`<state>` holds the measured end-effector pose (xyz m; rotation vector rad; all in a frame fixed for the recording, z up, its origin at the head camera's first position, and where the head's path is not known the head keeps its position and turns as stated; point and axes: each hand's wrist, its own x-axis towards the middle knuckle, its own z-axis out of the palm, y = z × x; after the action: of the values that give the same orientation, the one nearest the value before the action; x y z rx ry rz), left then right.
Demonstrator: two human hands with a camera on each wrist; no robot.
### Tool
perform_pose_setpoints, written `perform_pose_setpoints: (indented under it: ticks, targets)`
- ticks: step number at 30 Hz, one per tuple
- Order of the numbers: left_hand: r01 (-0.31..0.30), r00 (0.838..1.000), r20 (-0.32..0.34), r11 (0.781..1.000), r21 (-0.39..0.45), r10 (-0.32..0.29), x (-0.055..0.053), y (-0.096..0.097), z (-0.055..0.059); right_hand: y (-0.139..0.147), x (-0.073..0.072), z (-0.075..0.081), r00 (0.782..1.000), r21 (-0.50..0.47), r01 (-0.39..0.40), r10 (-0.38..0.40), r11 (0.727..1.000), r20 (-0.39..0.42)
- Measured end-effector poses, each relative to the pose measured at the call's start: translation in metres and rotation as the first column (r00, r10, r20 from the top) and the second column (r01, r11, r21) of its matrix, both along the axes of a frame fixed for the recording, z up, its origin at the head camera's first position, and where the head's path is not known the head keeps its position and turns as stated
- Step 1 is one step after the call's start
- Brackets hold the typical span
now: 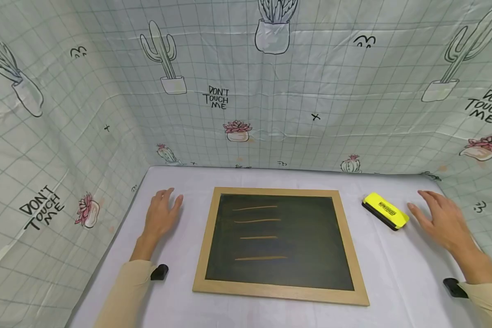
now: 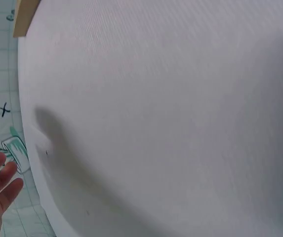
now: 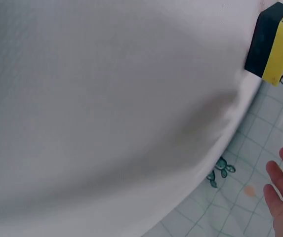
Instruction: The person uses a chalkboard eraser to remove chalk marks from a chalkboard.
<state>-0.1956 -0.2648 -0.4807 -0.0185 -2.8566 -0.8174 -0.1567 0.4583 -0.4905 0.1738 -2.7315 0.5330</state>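
A wood-framed chalkboard (image 1: 311, 246) lies flat on the white table, with several orange lines drawn across its left half. To its right is a yellow and black board eraser (image 1: 385, 210), also seen at the upper right of the right wrist view as a yellow and black block (image 3: 272, 44). My right hand (image 1: 444, 221) hovers just right of the eraser, fingers relaxed and holding nothing. Off the board's left side my left hand (image 1: 161, 216) is held with loose fingers and nothing in it. A corner of the wooden frame (image 2: 25, 17) shows in the left wrist view.
White cloth covers the table (image 1: 180, 300). A grid-patterned curtain (image 1: 270, 100) with cactus drawings rises behind the table and along both sides. Black wrist devices sit by the left cuff (image 1: 160, 272) and the right cuff (image 1: 455, 288).
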Motion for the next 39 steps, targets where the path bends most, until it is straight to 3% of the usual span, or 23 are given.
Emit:
perform_pose_setpoints:
  ticks: [7,19,30,39]
  targets:
    - [-0.004,1.000,0.022,0.995,0.097,0.001,0.001,0.011,0.001,-0.011,-0.003,0.000,0.999,-0.043,-0.019,0.017,0.999,-0.045]
    - [0.002,0.999,0.031,0.965,0.261,-0.010,0.001,0.031,-0.001,-0.028,-0.004,0.002,0.997,-0.099,-0.018,0.025,0.995,0.070]
    - [0.023,0.999,0.039,0.951,0.308,-0.037,0.003,0.050,-0.003,-0.042,-0.009,0.000,0.989,-0.114,-0.040,0.055,0.993,0.135]
    - [0.000,0.992,0.119,0.936,0.353,-0.045,0.004,0.060,-0.005,-0.051,-0.013,-0.003,0.978,-0.108,-0.065,0.085,0.992,0.192]
